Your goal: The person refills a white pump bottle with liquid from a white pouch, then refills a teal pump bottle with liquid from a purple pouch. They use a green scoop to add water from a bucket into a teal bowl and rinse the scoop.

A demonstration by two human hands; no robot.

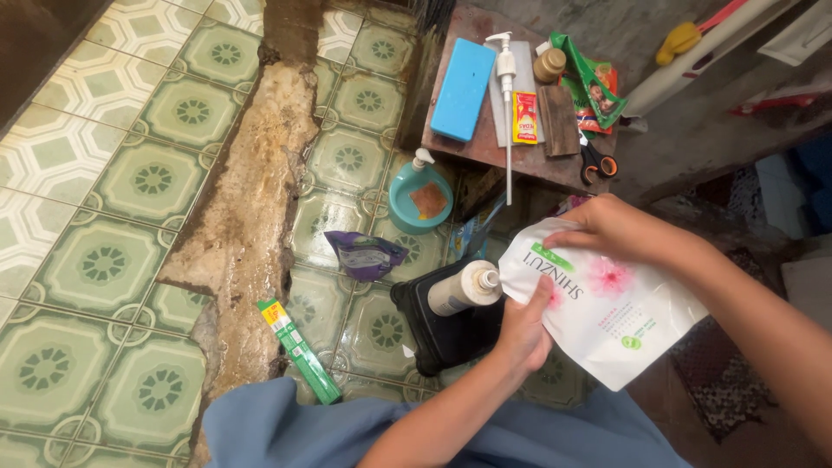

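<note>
Head view, looking down at a tiled floor point(104, 260).

Left hand point(523, 334): grip clenched around the lower corner of a white refill pouch point(607, 316) printed with a pink flower, close by the open neck of a cream bottle point(464, 288).

Right hand point(607, 227): grip pinching the upper edge of the same pouch, fingers folded over its top.

Pouch: held tilted between both hands, its lower corner touching or just beside the bottle's mouth; which of the two cannot be told.

Bottle: leaning on a black tray point(446, 334) that rests on the floor, neck pointing towards the pouch.

Floor items: a crumpled purple sachet point(366, 254) just left of the tray; a teal dish point(420, 198) holding a brown pad and a small pump, beyond the sachet; a long green box point(299, 349) lying near a blue cloth point(286, 429) at the lower edge. A rough strip of bare cement point(251, 199) crosses the tiles.

Low reddish counter point(468, 149) at the top: a blue block point(463, 88), a white pump head with its long tube point(506, 95), a red sachet point(524, 117), a small brown jar point(549, 64), a dark wooden piece point(558, 120), green packets point(594, 82), and scissors point(596, 163) with orange and black handles.
</note>
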